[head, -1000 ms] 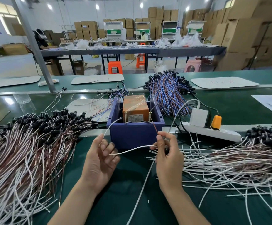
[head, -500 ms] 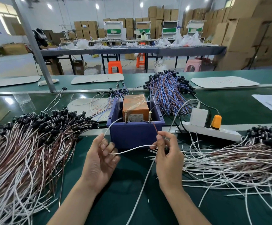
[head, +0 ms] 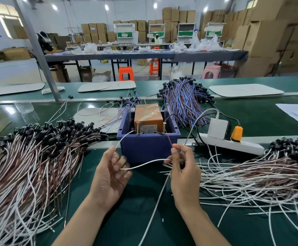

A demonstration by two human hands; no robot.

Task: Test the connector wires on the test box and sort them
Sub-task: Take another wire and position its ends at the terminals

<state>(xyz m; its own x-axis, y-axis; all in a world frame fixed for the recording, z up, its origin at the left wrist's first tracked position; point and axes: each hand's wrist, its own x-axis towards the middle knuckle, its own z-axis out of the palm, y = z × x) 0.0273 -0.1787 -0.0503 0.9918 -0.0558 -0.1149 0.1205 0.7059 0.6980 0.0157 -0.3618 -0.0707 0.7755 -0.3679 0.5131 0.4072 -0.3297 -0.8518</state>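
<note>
A blue plastic test box (head: 148, 148) with an orange block (head: 148, 116) and two upright screws stands in front of me. My left hand (head: 109, 176) pinches a white wire (head: 144, 164) whose free end arcs up to the left screw (head: 137, 128). My right hand (head: 183, 171) pinches the same connector wire, holding its brown lead (head: 169, 142) against the right screw (head: 164, 127). A black connector sits partly hidden inside the right hand's fingers.
A big pile of white and brown wires with black connectors (head: 34, 157) lies at the left, another pile (head: 260, 176) at the right. Blue and brown wires (head: 183, 100) lie behind the box. A white power strip (head: 233, 144) with plugs sits to the right.
</note>
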